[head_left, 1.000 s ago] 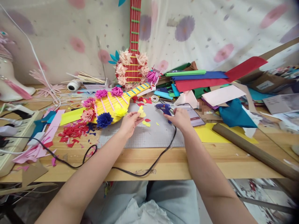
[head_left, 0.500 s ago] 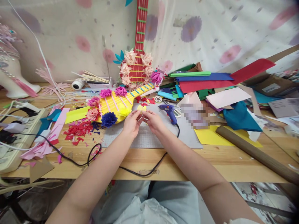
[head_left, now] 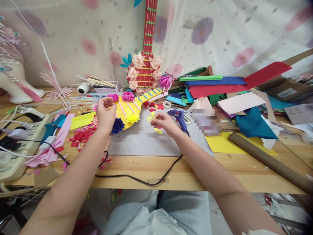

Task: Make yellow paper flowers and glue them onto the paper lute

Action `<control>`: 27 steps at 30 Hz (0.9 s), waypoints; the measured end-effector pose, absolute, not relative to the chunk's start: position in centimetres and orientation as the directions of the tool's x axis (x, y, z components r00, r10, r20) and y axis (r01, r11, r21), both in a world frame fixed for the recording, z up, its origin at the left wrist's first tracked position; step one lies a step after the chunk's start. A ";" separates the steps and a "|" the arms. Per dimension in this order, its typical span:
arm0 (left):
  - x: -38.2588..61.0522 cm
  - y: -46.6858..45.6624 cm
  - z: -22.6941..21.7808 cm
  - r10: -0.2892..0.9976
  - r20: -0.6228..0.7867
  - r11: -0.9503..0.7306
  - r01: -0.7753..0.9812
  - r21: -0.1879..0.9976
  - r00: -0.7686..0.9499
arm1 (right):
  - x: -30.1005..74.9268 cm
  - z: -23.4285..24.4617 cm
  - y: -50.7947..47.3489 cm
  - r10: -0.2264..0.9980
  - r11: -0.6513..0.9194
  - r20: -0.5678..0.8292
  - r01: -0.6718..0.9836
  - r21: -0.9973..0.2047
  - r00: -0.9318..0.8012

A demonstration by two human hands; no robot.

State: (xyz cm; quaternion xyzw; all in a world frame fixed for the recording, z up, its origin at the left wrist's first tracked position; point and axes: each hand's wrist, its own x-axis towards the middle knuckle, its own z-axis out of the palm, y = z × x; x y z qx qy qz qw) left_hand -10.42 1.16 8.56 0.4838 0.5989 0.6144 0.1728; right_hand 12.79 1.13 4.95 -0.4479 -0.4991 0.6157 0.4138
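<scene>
My left hand (head_left: 105, 113) is closed over the left side of a yellow paper guitar (head_left: 129, 106), fingers curled around its edge by the pink paper flowers. A blue paper flower (head_left: 117, 125) and a yellow one (head_left: 132, 117) sit on the guitar's body just right of that hand. My right hand (head_left: 163, 121) pinches a small yellow paper petal (head_left: 152, 116) above the grey cutting mat (head_left: 144, 140). Another yellow petal (head_left: 158, 131) lies on the mat under it. A blue glue gun (head_left: 179, 117) rests just right of my right hand, its black cord (head_left: 137, 178) trailing over the table's front edge.
A red paper guitar (head_left: 147, 49) with cream flowers leans on the back wall. Stacked coloured paper sheets (head_left: 215, 86) fill the right. A brown cardboard tube (head_left: 269, 161) lies at the front right. Red paper scraps (head_left: 81, 135) and a white power strip (head_left: 17, 143) lie left.
My left hand left the yellow petal and moved left onto the yellow guitar's side. My right hand, earlier on the glue gun, now keeps the petal alone.
</scene>
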 end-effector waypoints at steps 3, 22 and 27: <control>-11.5 1.1 8.8 0.803 0.496 -0.161 0.681 0.715 -0.330 | 12.3 4.7 0.9 0.939 -0.163 -0.142 -0.042 -0.986 -0.313; -12.8 1.6 8.7 0.851 0.514 -0.314 0.886 0.342 0.103 | 10.7 4.2 1.1 0.917 -0.172 -0.159 -0.003 -0.985 -0.365; -8.9 0.5 7.5 0.803 0.354 -0.547 0.829 0.118 0.479 | 10.6 4.1 1.5 0.929 -0.204 -0.186 -0.022 -0.979 -0.318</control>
